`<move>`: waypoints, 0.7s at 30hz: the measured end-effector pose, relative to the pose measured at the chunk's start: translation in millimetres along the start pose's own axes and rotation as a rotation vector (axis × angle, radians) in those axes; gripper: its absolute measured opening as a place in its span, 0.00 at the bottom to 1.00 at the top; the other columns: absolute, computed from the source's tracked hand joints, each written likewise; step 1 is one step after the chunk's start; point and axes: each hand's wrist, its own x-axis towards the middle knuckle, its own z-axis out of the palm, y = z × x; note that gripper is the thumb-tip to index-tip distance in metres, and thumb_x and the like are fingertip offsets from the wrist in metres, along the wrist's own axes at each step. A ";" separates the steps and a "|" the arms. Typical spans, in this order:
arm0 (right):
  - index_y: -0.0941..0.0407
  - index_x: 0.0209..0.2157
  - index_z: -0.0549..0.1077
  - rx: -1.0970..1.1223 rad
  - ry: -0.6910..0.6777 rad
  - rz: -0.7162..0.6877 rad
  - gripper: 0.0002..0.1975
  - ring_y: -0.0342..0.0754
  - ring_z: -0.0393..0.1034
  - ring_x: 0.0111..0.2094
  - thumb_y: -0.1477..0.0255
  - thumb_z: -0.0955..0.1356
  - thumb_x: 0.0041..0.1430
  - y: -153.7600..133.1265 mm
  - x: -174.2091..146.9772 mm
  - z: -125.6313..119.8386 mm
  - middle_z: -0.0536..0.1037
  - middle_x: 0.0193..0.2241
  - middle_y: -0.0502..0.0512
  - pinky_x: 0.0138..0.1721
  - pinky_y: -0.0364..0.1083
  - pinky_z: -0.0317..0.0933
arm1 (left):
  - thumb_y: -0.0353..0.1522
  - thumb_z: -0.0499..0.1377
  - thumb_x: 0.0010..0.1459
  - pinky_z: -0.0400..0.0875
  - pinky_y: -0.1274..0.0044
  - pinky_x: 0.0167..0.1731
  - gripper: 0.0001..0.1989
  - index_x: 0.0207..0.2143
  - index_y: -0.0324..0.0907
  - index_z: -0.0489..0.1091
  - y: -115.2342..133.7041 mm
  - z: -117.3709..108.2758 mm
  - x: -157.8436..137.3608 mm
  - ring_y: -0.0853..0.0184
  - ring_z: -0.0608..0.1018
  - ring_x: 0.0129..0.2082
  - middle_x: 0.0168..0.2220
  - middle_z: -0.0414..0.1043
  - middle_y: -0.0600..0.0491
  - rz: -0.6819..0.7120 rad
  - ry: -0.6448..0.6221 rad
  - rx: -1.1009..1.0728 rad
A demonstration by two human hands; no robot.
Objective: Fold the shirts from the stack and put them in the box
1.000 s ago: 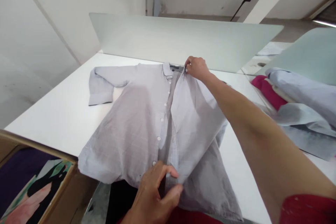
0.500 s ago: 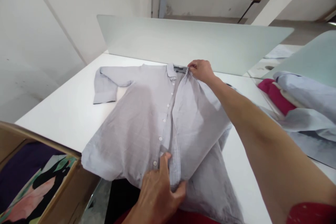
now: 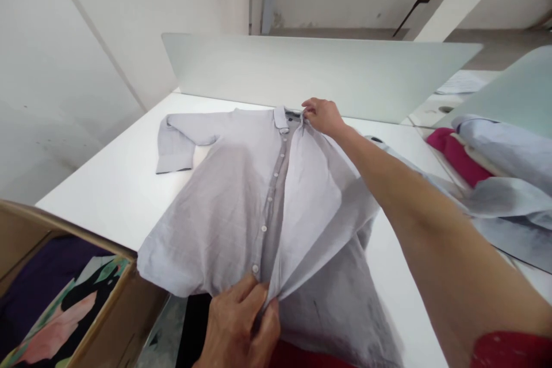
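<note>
A pale grey button-up shirt [image 3: 228,195] lies spread on the white table [image 3: 112,184], its front unbuttoned and its collar toward the far side. My left hand [image 3: 245,316] is closed on the lower front edge of the shirt, near the lowest visible button. At the collar, my right hand [image 3: 321,115] pinches the right side of the neckline. The front panel between both hands is lifted and folds loosely. One sleeve stretches out to the left with its cuff bent down; the other is largely hidden behind my right forearm.
A cardboard box [image 3: 125,282] with dark and flower-printed cloth [image 3: 64,310] stands at the lower left. A frosted divider [image 3: 323,75] runs along the table's back edge. Folded garments, one magenta [image 3: 461,158], lie in a pile at the right.
My left hand has gone from spread fingers to gripping the shirt's front edge, drawing it down and left. My right hand has shifted slightly left at the collar.
</note>
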 end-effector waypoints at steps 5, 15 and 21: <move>0.56 0.57 0.78 -0.112 -0.097 -0.069 0.26 0.59 0.75 0.55 0.75 0.62 0.60 -19.6 3.6 23.8 0.83 0.51 0.59 0.58 0.55 0.64 | 0.31 0.50 0.70 0.58 0.79 0.25 0.18 0.24 0.43 0.62 -15.8 0.7 -20.6 0.73 0.68 0.20 0.21 0.64 0.57 -0.185 0.048 0.005; 0.58 0.59 0.77 -0.164 -0.120 -0.022 0.27 0.58 0.75 0.55 0.74 0.60 0.61 -25.3 4.1 40.4 0.82 0.53 0.61 0.59 0.53 0.65 | 0.36 0.53 0.72 0.57 0.77 0.22 0.18 0.27 0.45 0.66 -28.3 1.7 -28.5 0.71 0.71 0.16 0.17 0.66 0.57 -0.229 0.111 0.084; 0.56 0.55 0.79 -0.176 -0.089 0.020 0.25 0.60 0.75 0.54 0.74 0.61 0.61 -24.8 6.4 48.6 0.83 0.51 0.61 0.57 0.54 0.65 | 0.35 0.52 0.72 0.53 0.75 0.22 0.17 0.27 0.45 0.65 -34.9 1.3 -23.2 0.71 0.72 0.14 0.16 0.66 0.58 -0.203 0.069 0.148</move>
